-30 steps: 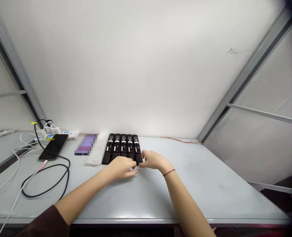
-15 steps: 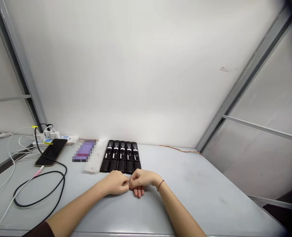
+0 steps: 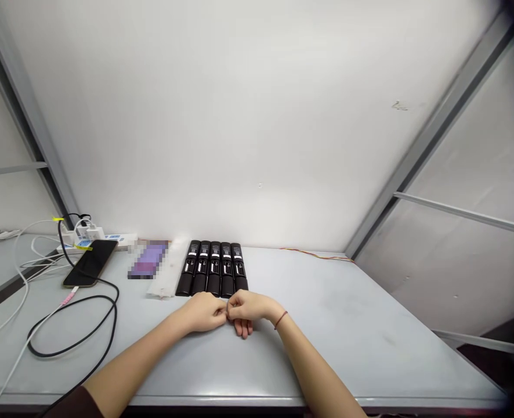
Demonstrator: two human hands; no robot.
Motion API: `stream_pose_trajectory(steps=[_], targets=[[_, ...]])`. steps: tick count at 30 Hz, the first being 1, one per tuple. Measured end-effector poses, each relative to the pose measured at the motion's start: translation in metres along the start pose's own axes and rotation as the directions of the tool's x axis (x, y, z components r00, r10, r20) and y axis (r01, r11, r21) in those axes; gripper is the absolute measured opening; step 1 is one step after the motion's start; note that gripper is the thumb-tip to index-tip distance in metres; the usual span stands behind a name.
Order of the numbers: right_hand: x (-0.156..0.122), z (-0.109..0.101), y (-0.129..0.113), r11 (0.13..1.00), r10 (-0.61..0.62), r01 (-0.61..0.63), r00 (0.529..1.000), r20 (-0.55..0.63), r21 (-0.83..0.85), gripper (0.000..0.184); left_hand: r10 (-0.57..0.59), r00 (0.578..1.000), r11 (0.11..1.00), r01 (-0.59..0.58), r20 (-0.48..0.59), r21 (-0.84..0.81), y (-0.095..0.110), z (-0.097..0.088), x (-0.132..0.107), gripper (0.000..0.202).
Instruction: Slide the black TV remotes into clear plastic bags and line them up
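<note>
On the gray table (image 3: pixel 326 325), right of a phone (image 3: pixel 90 263) and black cable (image 3: pixel 72 331), five black remotes (image 3: pixel 212 269) lie side by side, long axes pointing away; just before them, the left hand (image 3: pixel 202 312) and right hand (image 3: pixel 248 310) touch, loosely curled, empty.

The row of black plastic remote controls (image 3: pixel 212 269) at centre has a satin sheen, while the smartphone (image 3: pixel 90 263) at left shows glossy glass. The tabletop (image 3: pixel 326 313) looks smooth and pale grey with a faint shine. The power strip (image 3: pixel 118 238) is white plastic, the black cable (image 3: pixel 113 307) looks rubbery, and the frame strut (image 3: pixel 26 110) at upper left is grey metal.
</note>
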State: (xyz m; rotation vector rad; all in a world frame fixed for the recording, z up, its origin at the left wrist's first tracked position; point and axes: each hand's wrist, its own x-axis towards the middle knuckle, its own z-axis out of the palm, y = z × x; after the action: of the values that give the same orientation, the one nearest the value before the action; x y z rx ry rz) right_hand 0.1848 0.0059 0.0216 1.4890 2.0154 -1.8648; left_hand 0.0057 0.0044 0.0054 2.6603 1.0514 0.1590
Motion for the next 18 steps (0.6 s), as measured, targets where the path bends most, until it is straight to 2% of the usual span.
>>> stream_pose_trajectory(steps=[18], targets=[[-0.0023,0.0018,-0.0036,1.0,-0.009,0.009,1.0,-0.017,-0.012,0.008,-0.008,1.0,0.999,0.007,-0.019,-0.047,-0.0022,0.0011,0.001,0.026]])
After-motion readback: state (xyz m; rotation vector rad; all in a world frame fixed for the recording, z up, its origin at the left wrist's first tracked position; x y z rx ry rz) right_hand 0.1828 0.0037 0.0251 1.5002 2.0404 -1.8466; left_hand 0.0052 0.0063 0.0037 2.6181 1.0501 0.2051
